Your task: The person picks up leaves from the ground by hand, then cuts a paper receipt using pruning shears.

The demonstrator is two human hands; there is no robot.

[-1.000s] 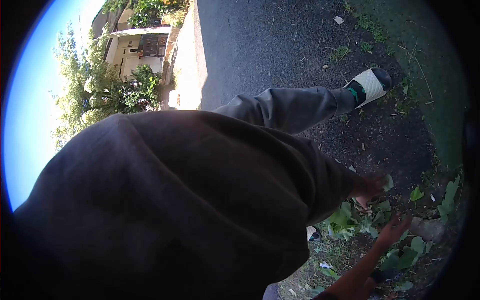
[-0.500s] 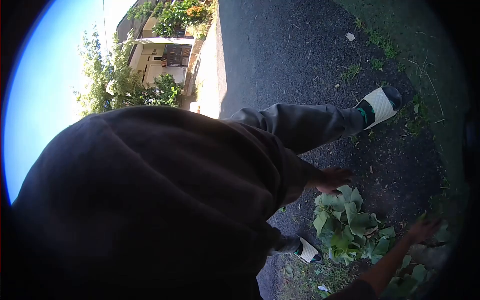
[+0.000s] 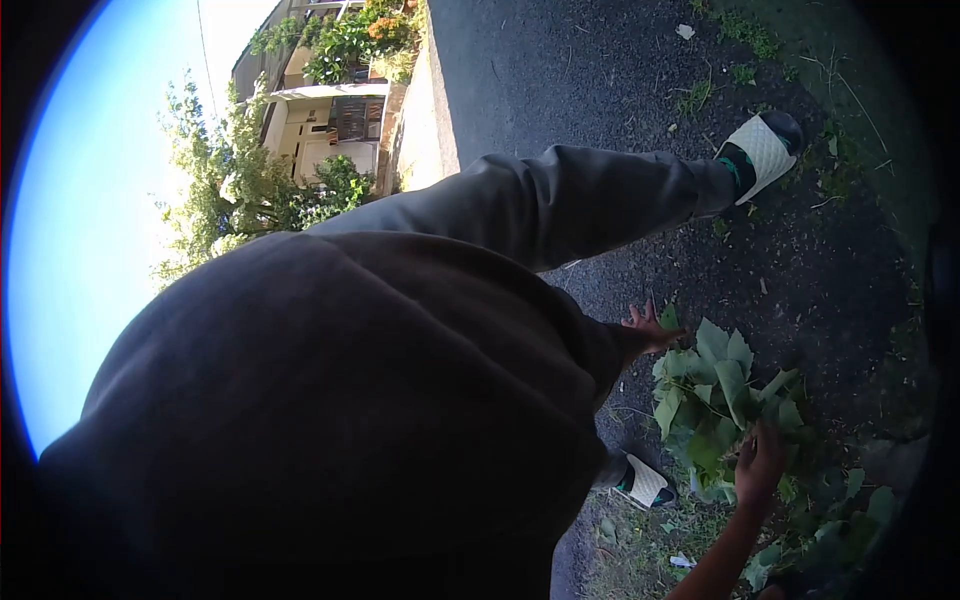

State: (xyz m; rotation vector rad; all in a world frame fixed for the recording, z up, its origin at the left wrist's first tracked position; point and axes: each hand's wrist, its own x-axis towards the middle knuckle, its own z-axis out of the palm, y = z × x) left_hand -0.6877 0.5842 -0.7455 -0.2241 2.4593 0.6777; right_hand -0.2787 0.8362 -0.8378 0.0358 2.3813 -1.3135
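Observation:
A bundle of broad green leaves (image 3: 705, 425) lies between my hands on the ground. My left hand (image 3: 655, 332) reaches out of a dark sleeve at the top of the bundle, with its fingers spread apart beside a single leaf (image 3: 668, 317). On the lower side, my right hand (image 3: 762, 465) has its fingers curled into the leaves and grips them; some fingertips are hidden by foliage. The right forearm is bare and comes from the bottom edge. My bent torso in a dark shirt (image 3: 320, 380) fills much of the view, which is turned sideways.
My feet stand apart in white slide sandals (image 3: 765, 160). More leafy plants (image 3: 850, 525) grow at lower right, beside grass with a small white scrap (image 3: 683, 562). Dark asphalt (image 3: 560, 90) extends behind. A house (image 3: 340, 120) and a tree (image 3: 215, 180) stand in sunlight farther off.
My right hand has moved from the ground at far right onto the leaves and closed on them. My left hand has shifted slightly upward in the picture, its fingers now spread. The leaves have shifted slightly.

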